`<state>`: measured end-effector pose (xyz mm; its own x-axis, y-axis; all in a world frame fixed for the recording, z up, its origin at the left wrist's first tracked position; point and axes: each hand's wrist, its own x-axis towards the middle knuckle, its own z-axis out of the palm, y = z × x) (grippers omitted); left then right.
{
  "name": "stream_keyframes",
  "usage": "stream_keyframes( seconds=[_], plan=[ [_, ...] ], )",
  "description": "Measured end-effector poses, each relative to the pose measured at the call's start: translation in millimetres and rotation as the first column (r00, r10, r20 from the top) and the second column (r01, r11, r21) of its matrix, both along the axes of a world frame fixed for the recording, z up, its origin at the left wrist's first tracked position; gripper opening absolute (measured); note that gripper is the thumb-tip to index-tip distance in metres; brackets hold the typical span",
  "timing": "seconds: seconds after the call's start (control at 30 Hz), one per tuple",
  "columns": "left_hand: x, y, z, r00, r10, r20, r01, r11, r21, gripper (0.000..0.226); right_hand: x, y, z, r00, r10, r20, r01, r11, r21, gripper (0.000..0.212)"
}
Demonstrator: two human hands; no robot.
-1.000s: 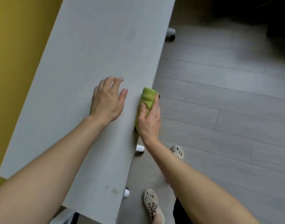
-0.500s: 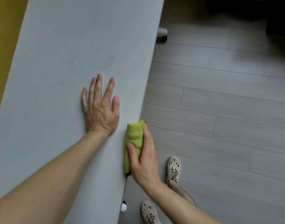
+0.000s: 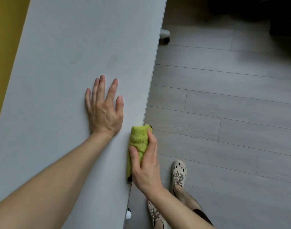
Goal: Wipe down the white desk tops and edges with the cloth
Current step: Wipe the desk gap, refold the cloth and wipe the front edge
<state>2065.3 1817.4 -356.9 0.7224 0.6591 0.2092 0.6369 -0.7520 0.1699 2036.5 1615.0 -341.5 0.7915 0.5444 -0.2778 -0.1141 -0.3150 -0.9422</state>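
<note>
step: edge wipe. right hand [image 3: 145, 164] clamps the folded fuzzy green cloth [image 3: 138, 142] over the front edge of the long white matte tabletop [image 3: 67, 55]; left hand [image 3: 105, 108] lies flat w/ fingers apart on top. next prob. slide along the edge w/ even pressure.

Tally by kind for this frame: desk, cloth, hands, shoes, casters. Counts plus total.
Desk: 1
Green cloth: 1
Hands: 2 (left hand, right hand)
Shoes: 2 (far shoe, near shoe)
Casters: 2 (far caster, near caster)
Total: 8
</note>
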Motion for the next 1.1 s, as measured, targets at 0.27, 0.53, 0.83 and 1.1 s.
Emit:
stream_keyframes(
  seconds=[0.27,0.53,0.83,1.1],
  plan=[
    [-2.1,-10.5,17.5,0.987,-0.057,0.150,0.041,0.993,0.110,0.015,132.4,66.3,-6.0,0.996,-0.023,0.092,0.026,0.999,-0.041,0.073],
    [-118.9,-71.4,18.2,0.970,-0.239,0.046,0.242,0.968,-0.073,0.047,-127.1,-61.8,-0.7,0.999,-0.044,-0.005,0.044,0.999,-0.024,0.077],
    [-142.4,-84.1,7.8,0.971,-0.230,0.070,0.235,0.969,-0.079,0.050,-1.8,7.0,-8.4,0.989,-0.092,0.114,0.093,0.996,-0.009,0.070],
    [-140.9,-82.5,9.5,0.970,-0.235,0.067,0.239,0.969,-0.060,0.050,-139.1,-62.3,-1.1,0.993,-0.120,0.019,0.120,0.993,-0.019,0.074]
  ],
)
